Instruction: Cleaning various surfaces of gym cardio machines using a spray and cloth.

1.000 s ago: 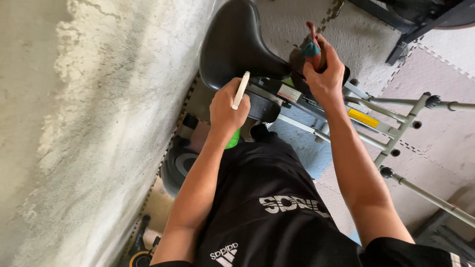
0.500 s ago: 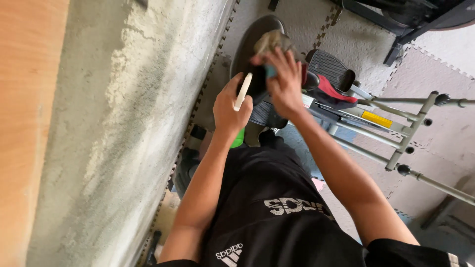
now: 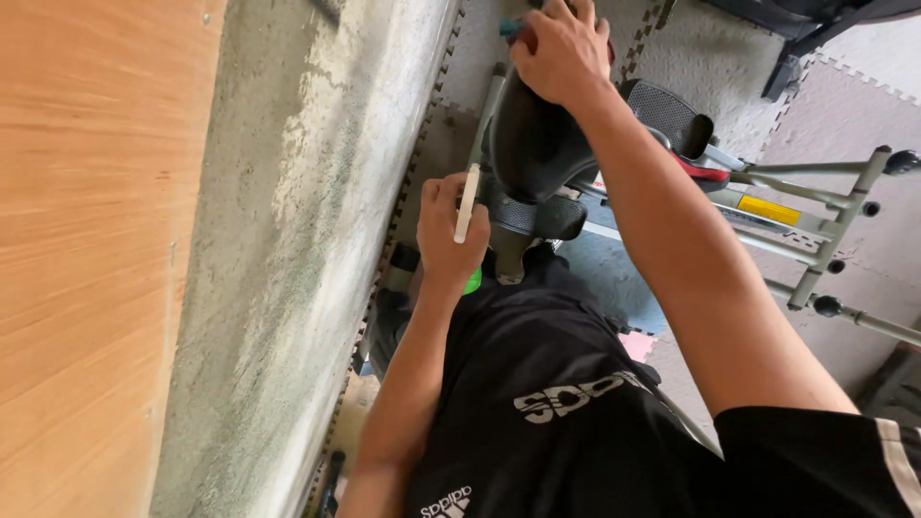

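Observation:
My left hand (image 3: 449, 230) grips a thin white stick-like tool (image 3: 466, 202), held upright beside the black seat (image 3: 533, 144) of an exercise machine. My right hand (image 3: 559, 50) is pressed on the top of that seat, fingers curled over something teal (image 3: 510, 27) that shows only at its edge. What exactly it holds is hidden under the fingers. A small bright green object (image 3: 473, 282) shows just below my left wrist.
A stained concrete wall (image 3: 307, 240) and a wooden panel (image 3: 86, 259) fill the left. The machine's grey metal frame (image 3: 815, 240) with a yellow label and a second black mesh pad (image 3: 667, 115) lie to the right on grey foam floor mats (image 3: 863, 125).
My right hand has moved from the machine's right side up and over onto the top of the black seat. The view has swung left, bringing in the wooden panel. My left hand keeps its white tool.

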